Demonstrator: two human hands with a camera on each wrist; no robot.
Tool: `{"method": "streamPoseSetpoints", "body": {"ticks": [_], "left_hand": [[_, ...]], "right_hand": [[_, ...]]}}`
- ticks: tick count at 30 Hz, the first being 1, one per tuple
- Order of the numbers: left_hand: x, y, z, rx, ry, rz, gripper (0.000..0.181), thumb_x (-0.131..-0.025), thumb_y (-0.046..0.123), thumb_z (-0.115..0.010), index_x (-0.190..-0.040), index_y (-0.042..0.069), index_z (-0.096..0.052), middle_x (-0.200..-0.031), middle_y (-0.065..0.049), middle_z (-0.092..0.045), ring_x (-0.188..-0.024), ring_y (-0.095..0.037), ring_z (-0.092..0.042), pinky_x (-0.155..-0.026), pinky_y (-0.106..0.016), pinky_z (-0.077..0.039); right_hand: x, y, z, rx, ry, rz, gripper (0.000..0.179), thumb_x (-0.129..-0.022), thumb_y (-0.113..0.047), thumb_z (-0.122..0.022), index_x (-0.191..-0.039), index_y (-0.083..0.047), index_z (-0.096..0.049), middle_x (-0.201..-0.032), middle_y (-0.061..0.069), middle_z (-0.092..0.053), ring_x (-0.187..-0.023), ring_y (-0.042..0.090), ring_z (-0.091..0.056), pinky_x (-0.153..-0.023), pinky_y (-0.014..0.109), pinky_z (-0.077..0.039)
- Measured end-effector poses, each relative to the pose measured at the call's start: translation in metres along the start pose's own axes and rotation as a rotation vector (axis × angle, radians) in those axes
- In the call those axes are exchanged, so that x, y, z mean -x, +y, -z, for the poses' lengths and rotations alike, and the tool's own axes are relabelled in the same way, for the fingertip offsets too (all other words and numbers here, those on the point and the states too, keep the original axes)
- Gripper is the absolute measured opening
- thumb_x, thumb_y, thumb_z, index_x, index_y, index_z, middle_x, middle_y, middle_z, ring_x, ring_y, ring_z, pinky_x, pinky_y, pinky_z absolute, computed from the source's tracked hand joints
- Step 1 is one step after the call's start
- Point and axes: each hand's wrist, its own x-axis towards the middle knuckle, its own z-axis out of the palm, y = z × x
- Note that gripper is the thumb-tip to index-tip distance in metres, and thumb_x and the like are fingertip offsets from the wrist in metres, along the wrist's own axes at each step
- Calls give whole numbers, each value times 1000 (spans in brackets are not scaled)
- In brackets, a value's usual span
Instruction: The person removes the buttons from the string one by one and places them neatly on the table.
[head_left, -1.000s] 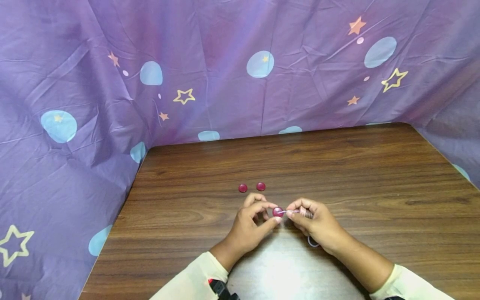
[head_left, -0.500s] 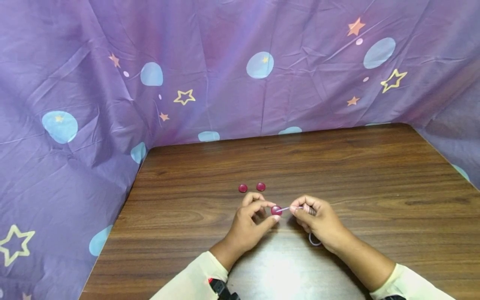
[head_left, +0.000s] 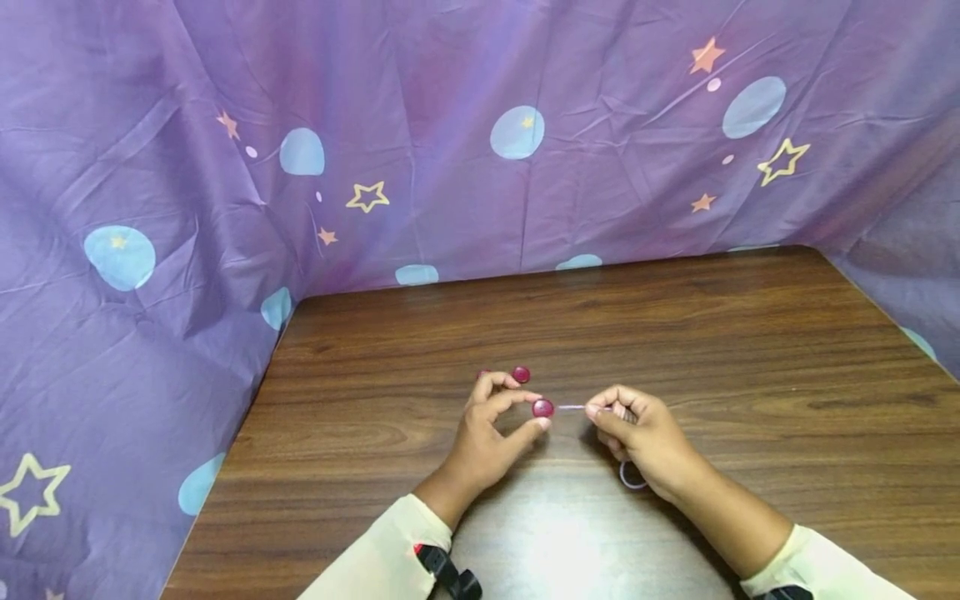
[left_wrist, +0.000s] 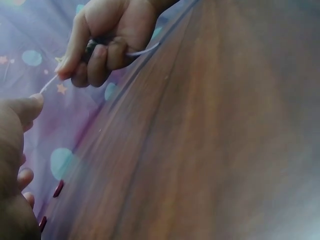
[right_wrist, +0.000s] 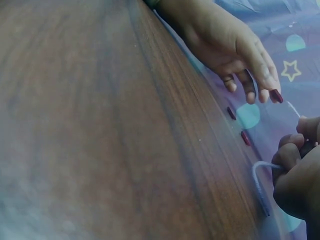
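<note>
In the head view my left hand (head_left: 480,433) pinches a dark red round button (head_left: 543,408) by its edges, between thumb and index finger. My right hand (head_left: 637,429) pinches a thin pale purple string (head_left: 572,407) near its end. The string's short free end points left at the button, with what looks like a small gap between them. A loop of the string (head_left: 632,477) hangs below the right palm. Some coiled bundle sits inside the curled right fingers, mostly hidden. In the right wrist view the held button (right_wrist: 276,96) shows edge-on.
Beyond the left hand, a second red button (head_left: 521,375) lies on the brown wooden table (head_left: 360,500). A third is mostly hidden behind the left fingers. A purple curtain (head_left: 435,167) with stars and blue spots hangs behind the table.
The left hand has shifted slightly left and away with the button. The right hand has moved slightly away from me. The string end, earlier over the button's face, is now to its right.
</note>
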Motion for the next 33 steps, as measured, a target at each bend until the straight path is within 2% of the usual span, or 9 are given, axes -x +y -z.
{"method": "streamPoseSetpoints", "body": {"ticks": [3, 6, 13, 20, 26, 33], "left_hand": [[-5, -3, 0, 0, -6, -2, 26, -88, 12, -91, -112, 11, -82, -129, -21, -61, -127, -31, -60, -109, -36, -51], [-10, -4, -1, -18, -10, 9, 26, -88, 15, -91, -113, 11, -82, -133, -22, -62, -132, -34, -58, -116, -48, -43], [-24, -10, -2, -137, 18, 39, 26, -88, 23, -91, -111, 15, -84, -140, -18, -64, -131, -36, -58, -115, -66, -31], [-37, -17, 1, -178, 18, 130, 27, -89, 27, -92, -112, 15, -86, -148, -17, -62, -140, -37, -58, -122, -69, -25], [-44, -16, 0, -176, -9, 220, 28, -90, 27, -90, -115, 14, -84, -157, -19, -63, -149, -37, -58, -128, -68, -20], [-50, -18, -7, -225, -9, 275, 28, -91, 27, -90, -117, 16, -84, -153, -16, -67, -146, -32, -62, -128, -75, -18]], "right_hand": [[1, 0, 2, -6, 4, -9, 5, -104, -7, -69, -101, -3, -70, -67, -7, -55, -59, 5, -51, -51, 20, -43], [1, -1, 4, -3, 7, -13, 5, -104, -7, -70, -101, -3, -70, -67, -7, -54, -58, 6, -50, -51, 20, -43], [1, -3, 7, -17, 3, -34, 6, -104, -8, -70, -100, -4, -70, -67, -7, -55, -59, 6, -50, -52, 20, -42], [-5, 0, 8, -86, 7, -79, 3, -103, -6, -69, -101, -8, -70, -70, -7, -56, -60, 6, -51, -51, 18, -39], [-9, 2, 10, -194, 41, -91, 15, -101, 3, -67, -107, -10, -67, -74, -8, -59, -60, 5, -50, -51, 17, -38], [-11, 4, 13, -220, 55, -130, 25, -107, 2, -56, -129, -6, -46, -83, -9, -59, -64, 3, -50, -54, 16, -41]]}}
